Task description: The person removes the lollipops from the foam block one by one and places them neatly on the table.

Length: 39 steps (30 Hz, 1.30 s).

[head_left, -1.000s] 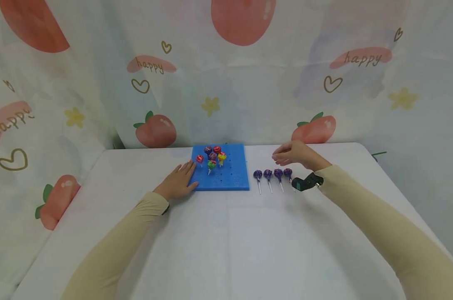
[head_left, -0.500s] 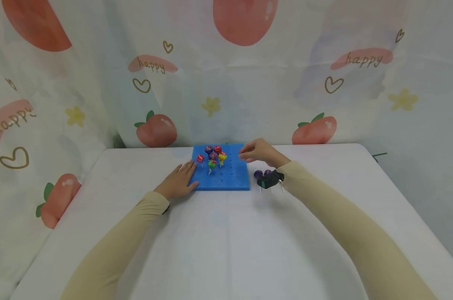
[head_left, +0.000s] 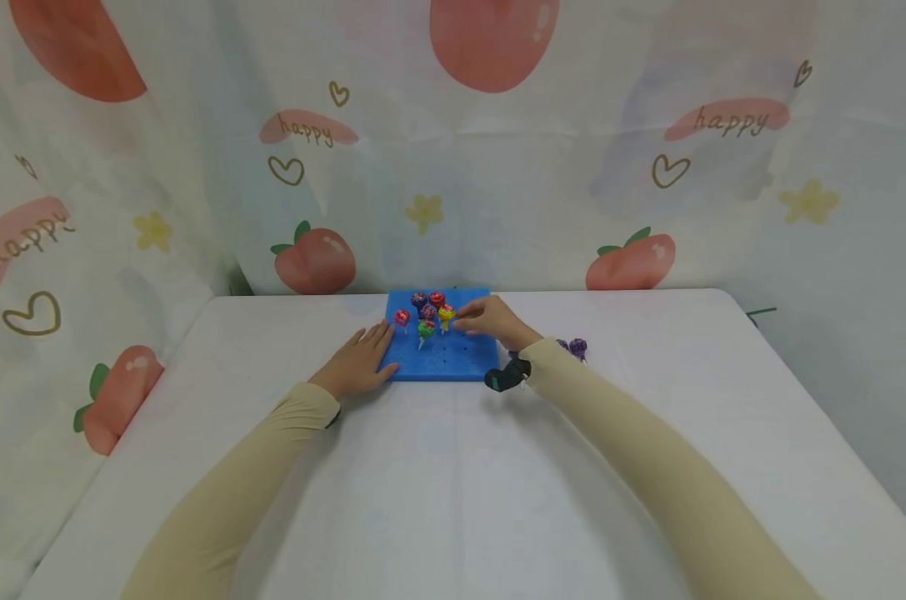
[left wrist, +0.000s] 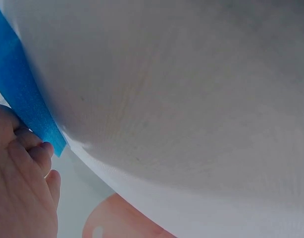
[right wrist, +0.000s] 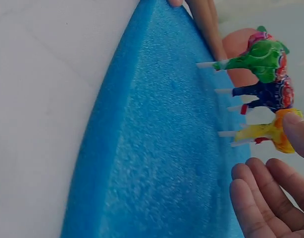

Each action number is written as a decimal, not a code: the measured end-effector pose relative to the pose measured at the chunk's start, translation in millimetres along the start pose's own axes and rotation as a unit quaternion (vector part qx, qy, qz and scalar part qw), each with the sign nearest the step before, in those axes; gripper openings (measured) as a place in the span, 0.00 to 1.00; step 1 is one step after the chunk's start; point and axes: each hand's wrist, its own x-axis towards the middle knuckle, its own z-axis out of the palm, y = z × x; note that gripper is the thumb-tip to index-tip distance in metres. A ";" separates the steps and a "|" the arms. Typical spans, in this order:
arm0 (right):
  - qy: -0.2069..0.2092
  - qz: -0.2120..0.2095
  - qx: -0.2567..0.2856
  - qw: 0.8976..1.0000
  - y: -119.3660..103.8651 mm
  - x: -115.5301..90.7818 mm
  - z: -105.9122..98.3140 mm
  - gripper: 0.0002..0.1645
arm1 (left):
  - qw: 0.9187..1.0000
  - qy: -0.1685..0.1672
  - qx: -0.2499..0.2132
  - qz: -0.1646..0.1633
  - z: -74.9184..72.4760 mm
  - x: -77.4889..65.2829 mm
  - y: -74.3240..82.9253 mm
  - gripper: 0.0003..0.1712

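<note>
A blue foam board (head_left: 422,368) with small holes lies at the table's far side. Wrapped lollipops stand upright in it: a green one (head_left: 426,328), a pink-red one (head_left: 402,317), a red one (head_left: 437,298), dark blue ones and a yellow one (head_left: 447,313). My left hand (head_left: 357,360) rests flat with fingers spread on the board's left edge. Over the board's right half, my right hand (head_left: 495,322) has its fingertips right at the yellow lollipop. In the right wrist view, the thumb overlaps that yellow lollipop (right wrist: 278,131) while the other fingers stay apart, loosely bent.
Purple lollipops (head_left: 578,347) lie on the white table (head_left: 453,483) to the right of the board, partly hidden behind my right wrist and sleeve. A printed curtain (head_left: 513,183) hangs close behind the table's far edge.
My right hand has swept left from above the purple lollipops to the yellow lollipop on the board. My left hand has stayed on the board's left edge.
</note>
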 end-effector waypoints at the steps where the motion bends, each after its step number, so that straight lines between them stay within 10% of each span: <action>1: 0.002 0.002 0.007 1.000 0.8 1.4 1.8 0.22 | 1.000 0.001 0.000 0.001 0.0 0.0 -0.3 0.43; 39: 0.074 0.006 0.021 0.997 10.0 15.0 32.5 0.18 | 1.000 0.005 0.006 0.004 0.7 -0.1 -0.3 0.43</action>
